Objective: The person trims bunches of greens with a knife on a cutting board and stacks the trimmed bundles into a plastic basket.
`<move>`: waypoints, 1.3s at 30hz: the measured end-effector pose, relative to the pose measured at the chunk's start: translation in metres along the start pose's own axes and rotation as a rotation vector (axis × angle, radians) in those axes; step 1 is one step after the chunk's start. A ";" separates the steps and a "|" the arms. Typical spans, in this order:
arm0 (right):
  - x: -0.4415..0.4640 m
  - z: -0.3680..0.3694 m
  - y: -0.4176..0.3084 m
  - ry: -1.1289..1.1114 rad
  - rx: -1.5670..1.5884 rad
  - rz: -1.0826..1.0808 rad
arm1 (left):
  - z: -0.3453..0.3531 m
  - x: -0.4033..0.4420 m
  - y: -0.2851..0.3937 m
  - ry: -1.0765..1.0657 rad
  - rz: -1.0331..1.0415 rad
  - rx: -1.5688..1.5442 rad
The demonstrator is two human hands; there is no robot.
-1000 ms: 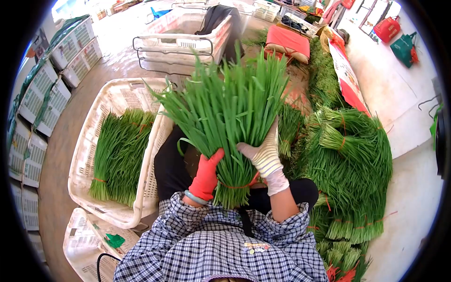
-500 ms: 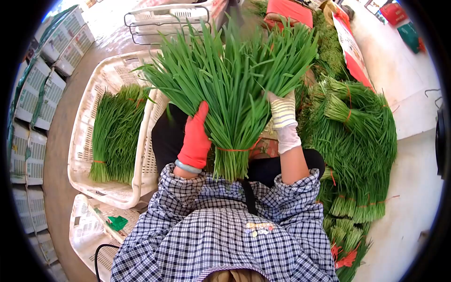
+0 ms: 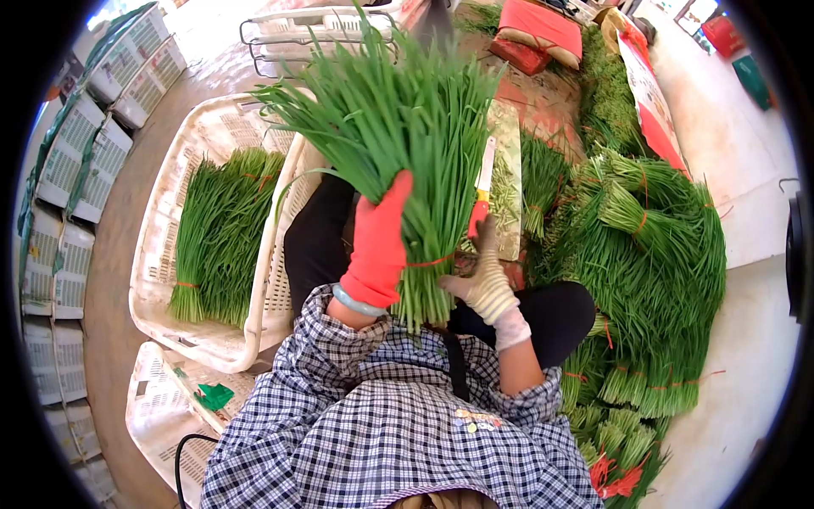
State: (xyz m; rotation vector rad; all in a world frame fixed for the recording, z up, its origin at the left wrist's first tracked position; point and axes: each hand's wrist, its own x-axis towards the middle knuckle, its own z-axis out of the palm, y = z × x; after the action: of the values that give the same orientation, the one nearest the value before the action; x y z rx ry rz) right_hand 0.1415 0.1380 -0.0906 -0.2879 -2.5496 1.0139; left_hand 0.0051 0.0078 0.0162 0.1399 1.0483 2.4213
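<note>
A large bundle of long green leafy stalks [image 3: 424, 144] stands upright over my lap, with a red band round its lower stems. My left hand [image 3: 380, 242], in a red glove, is wrapped round the bundle's left side. On the right, my right hand [image 3: 485, 276], in a striped glove, has its fingers apart beside the lower stems, near the band. Just beyond it a knife [image 3: 483, 182] with a red and yellow handle lies on a pale board [image 3: 506, 195] strewn with cut bits.
A white crate [image 3: 254, 339] holding banded green bundles [image 3: 225, 237] stands at my left. Many more bundles [image 3: 644, 297] are piled at my right along the wall. Stacked crates [image 3: 76, 161] line the far left, and a red cushion [image 3: 540, 30] lies ahead.
The bundle's spread leaves have drawn together and moved left with my left hand. My right hand has come off the right-hand leaves and down beside the stems. The knife and board are now uncovered.
</note>
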 end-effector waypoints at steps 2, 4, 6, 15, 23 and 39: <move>0.015 -0.010 -0.036 0.004 0.301 -0.118 | 0.020 -0.006 -0.005 -0.095 0.024 0.183; 0.025 -0.015 -0.037 -0.005 0.523 -0.045 | 0.033 -0.017 -0.008 -0.321 0.073 0.490; 0.020 -0.003 0.020 -0.151 0.876 0.194 | 0.054 -0.039 0.017 -0.472 0.292 0.518; 0.007 -0.043 0.026 -0.129 1.275 0.174 | -0.071 0.017 -0.016 -0.558 -0.113 0.788; 0.054 -0.052 -0.010 0.174 1.468 0.388 | -0.035 0.010 -0.056 -0.402 -0.103 0.368; 0.066 -0.074 -0.063 0.308 0.244 0.226 | -0.064 0.026 -0.046 -0.055 -0.203 0.016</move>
State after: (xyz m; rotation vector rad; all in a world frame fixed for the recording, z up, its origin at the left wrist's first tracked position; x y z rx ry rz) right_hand 0.1093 0.1591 0.0204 -0.6214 -2.1278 1.2422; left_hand -0.0169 0.0048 -0.0642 0.0996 1.0062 2.2155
